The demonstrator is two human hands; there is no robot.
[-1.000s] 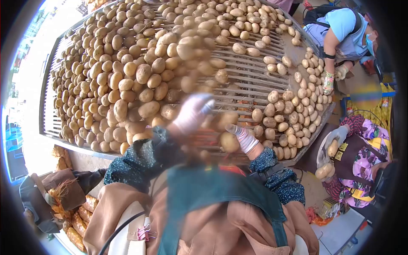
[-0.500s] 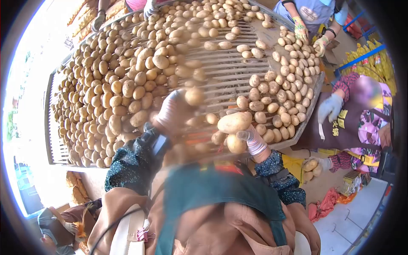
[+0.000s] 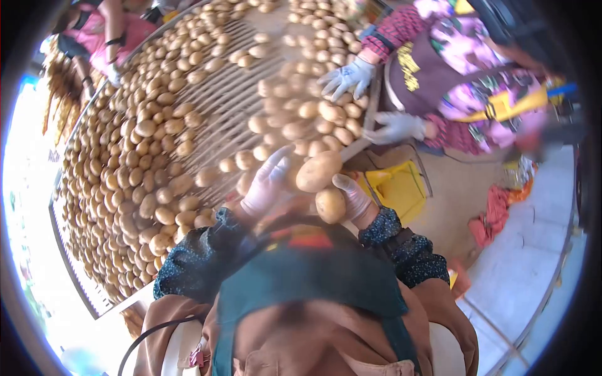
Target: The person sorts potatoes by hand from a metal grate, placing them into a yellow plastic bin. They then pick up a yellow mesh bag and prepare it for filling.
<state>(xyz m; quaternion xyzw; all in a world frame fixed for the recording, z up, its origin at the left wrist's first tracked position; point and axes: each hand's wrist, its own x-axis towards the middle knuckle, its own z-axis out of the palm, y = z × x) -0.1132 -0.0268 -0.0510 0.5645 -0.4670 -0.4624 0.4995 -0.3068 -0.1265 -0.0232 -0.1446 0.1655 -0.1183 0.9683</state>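
Observation:
My right hand (image 3: 357,199) is closed around potatoes at the near edge of the sorting table. A large potato (image 3: 318,171) sits foremost in that grip, and a smaller potato (image 3: 330,205) is tucked beneath it by the thumb. To the left, my left hand (image 3: 268,182) has its fingers stretched out, with no potato visible in it. Loose potatoes (image 3: 244,160) lie just beyond its fingertips on the slatted table (image 3: 210,103). Both hands wear pale gloves with bare-looking thumb tips on the right.
At the right edge, a co-worker's gloved hands (image 3: 351,78) reach over the potatoes. A yellow crate (image 3: 396,188) stands on the floor below. Many potatoes (image 3: 125,182) cover the table's left side. Another person (image 3: 119,37) works at the far left. Red cloth (image 3: 490,216) lies at right.
The view has swung to the right. My left hand has come closer to the right, its fingers now extended. The co-worker's lower hand, which held potatoes, is now at the table edge without them.

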